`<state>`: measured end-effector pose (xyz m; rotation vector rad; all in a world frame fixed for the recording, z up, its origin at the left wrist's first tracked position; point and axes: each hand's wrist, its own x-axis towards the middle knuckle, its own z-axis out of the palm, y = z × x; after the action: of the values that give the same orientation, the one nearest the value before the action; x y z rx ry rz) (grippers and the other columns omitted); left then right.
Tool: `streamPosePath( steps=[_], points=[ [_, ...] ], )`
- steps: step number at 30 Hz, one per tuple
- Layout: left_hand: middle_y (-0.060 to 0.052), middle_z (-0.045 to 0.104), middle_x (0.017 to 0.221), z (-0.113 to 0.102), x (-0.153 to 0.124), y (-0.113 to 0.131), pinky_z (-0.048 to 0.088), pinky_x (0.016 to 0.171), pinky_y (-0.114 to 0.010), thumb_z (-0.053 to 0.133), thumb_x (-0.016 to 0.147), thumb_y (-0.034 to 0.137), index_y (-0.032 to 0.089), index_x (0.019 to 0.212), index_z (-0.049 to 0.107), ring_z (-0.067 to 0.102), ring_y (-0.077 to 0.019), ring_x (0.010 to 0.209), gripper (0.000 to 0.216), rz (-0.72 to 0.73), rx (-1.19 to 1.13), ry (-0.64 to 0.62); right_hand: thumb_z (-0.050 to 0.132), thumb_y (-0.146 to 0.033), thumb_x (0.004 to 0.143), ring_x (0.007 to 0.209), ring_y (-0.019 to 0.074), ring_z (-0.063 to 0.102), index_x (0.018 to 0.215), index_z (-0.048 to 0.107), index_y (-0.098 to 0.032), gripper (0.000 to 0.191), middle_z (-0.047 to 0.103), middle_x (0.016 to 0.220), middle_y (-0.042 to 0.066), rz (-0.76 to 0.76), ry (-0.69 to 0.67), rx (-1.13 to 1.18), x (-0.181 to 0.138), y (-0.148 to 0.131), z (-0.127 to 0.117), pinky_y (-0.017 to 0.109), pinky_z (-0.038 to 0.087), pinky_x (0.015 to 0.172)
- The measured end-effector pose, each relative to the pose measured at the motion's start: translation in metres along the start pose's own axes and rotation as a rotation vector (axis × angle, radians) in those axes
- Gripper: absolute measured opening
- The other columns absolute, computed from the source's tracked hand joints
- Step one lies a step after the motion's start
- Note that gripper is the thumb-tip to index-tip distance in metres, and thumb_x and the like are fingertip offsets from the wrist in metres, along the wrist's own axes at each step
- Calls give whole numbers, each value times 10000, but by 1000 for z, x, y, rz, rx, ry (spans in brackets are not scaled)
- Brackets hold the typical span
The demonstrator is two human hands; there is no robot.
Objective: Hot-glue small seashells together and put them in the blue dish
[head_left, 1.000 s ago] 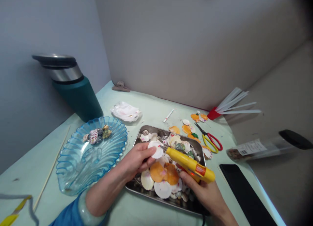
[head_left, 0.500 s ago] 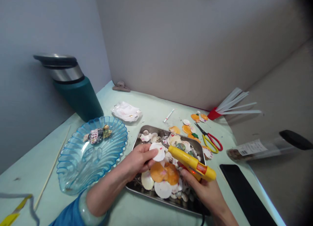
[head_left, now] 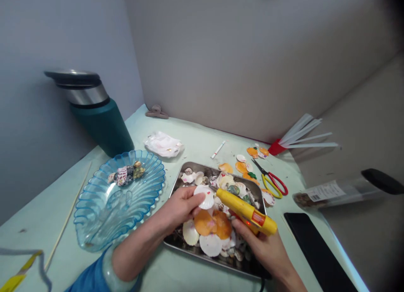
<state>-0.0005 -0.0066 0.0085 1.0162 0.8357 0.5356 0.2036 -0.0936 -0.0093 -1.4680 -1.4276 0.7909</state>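
My left hand (head_left: 178, 208) pinches a small white scallop shell (head_left: 205, 196) above a metal tray (head_left: 176, 180) filled with several white and orange shells. My right hand (head_left: 261, 248) grips a yellow glue gun (head_left: 246, 211) by its handle. The gun's nozzle points left and touches the edge of the white shell. Two orange shells (head_left: 213, 223) lie in the tray just under the gun.
A blue glass shell-shaped dish (head_left: 104, 208) holding small dark shells (head_left: 126, 174) sits left of the tray. A teal flask (head_left: 94, 115) stands at back left. Red and yellow scissors (head_left: 273, 181), loose orange shells (head_left: 241, 165), glue sticks (head_left: 303, 136), a clear tube (head_left: 334, 192) and a black phone (head_left: 315, 252) lie to the right.
The glue gun shifted slightly right and back left, its tip staying at the white shell. My left hand turned the shell a little.
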Motion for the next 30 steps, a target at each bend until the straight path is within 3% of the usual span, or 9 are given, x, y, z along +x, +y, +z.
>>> streamPosePath(
  steps=[13,22,30],
  points=[
    [89,378,428,-1,1,2,49,380,-220,653,702,529,180,625,445,165,-12,340,414,-2,-72,102,714,-305,770,811,248,743,945,753,-199,208,783,912,63,-13,8,-32,0,3,0,326,626,737],
    [87,397,471,-4,0,-1,45,394,-225,660,725,533,170,687,473,179,-12,360,410,-19,-50,-39,705,-309,786,820,248,743,949,756,-214,196,782,925,56,-2,-4,4,1,2,0,327,630,737],
    [82,371,459,1,-1,2,35,423,-255,680,665,577,169,643,487,186,-27,385,452,-17,-11,-39,713,-298,766,786,256,748,919,754,-205,183,786,882,57,17,17,7,2,0,2,325,637,695]
  ],
)
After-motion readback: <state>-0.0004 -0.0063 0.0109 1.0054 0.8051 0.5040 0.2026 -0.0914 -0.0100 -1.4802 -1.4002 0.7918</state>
